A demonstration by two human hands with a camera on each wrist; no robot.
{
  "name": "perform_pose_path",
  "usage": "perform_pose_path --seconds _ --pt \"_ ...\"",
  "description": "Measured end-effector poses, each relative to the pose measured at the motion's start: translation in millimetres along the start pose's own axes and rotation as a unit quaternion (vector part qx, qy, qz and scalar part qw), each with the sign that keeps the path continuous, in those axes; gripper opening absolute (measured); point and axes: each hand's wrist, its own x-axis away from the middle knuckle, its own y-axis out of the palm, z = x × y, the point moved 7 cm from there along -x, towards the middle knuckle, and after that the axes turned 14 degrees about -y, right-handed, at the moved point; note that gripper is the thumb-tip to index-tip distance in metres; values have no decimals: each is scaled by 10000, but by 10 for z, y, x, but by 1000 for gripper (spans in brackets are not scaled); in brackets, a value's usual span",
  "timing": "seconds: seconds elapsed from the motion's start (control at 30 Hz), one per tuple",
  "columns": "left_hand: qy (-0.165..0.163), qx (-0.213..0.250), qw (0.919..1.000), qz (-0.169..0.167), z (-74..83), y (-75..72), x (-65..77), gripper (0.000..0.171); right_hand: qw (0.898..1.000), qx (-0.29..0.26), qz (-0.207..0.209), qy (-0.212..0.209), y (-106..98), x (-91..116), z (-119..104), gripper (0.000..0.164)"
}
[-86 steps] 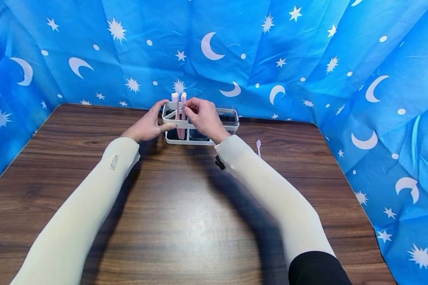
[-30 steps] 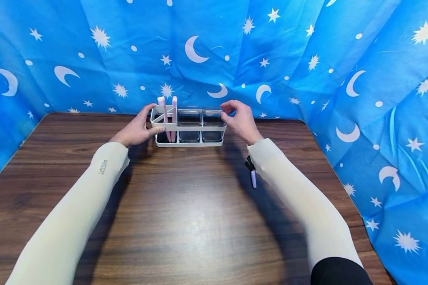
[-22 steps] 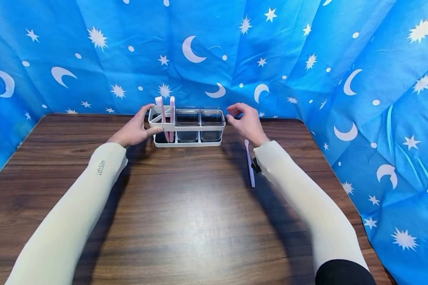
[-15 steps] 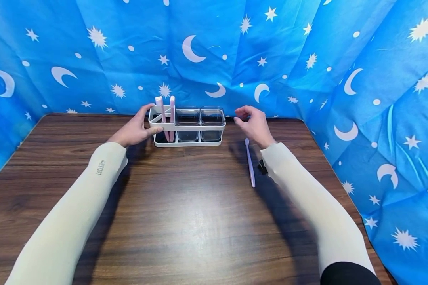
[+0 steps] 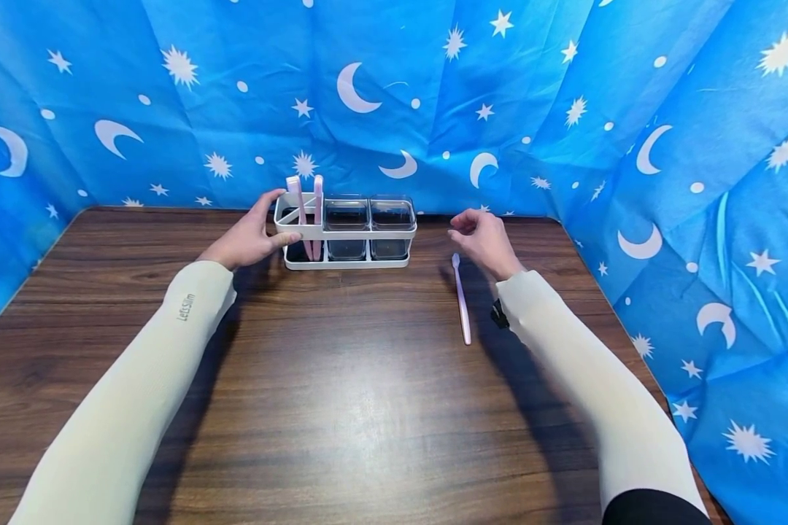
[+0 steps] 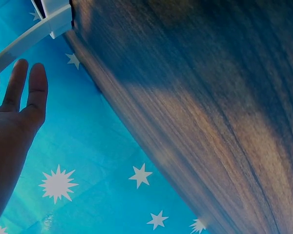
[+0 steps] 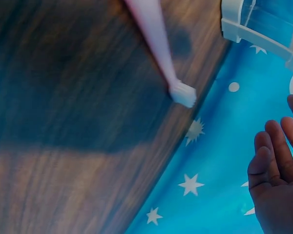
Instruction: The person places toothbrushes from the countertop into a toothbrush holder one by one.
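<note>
A white toothbrush holder (image 5: 368, 235) stands at the back of the table, with two pink toothbrushes (image 5: 318, 204) upright in its left section. Two clear cups (image 5: 392, 213) fill its other sections. My left hand (image 5: 249, 235) holds the holder's left end, thumb on the front rail and fingers towards the back; the left wrist view shows some fingers (image 6: 37, 90) beside the white rail. To the right of the holder my right hand (image 5: 489, 242) hovers with fingers loosely bent, nothing in it. A third pink toothbrush (image 5: 462, 302) lies on the table just below that hand, apart from it.
The wooden table (image 5: 341, 386) ends at a blue curtain (image 5: 236, 95) with white moons and stars, close behind the holder. More curtain (image 5: 716, 219) borders the right side.
My right hand has let go of the second toothbrush in the holder and moved right, past the cups, towards the lying toothbrush. The left hand stays at the holder's left end.
</note>
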Motion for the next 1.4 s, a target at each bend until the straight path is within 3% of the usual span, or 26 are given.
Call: perform_pose_path --seconds 0.23,0.8,1.1,1.4 --pt "-9 -13 10000 23 -2 1 -12 96 9989 -192 -108 413 43 120 154 26" --pt "-12 -9 10000 2 34 5 -2 96 9955 387 -521 695 96 289 344 26" --pt "-32 -6 10000 -23 45 3 0 96 9866 398 -923 1282 173 399 473 20" --pt "-65 2 10000 -52 32 -1 18 96 9820 576 -1221 1322 244 454 473 15"
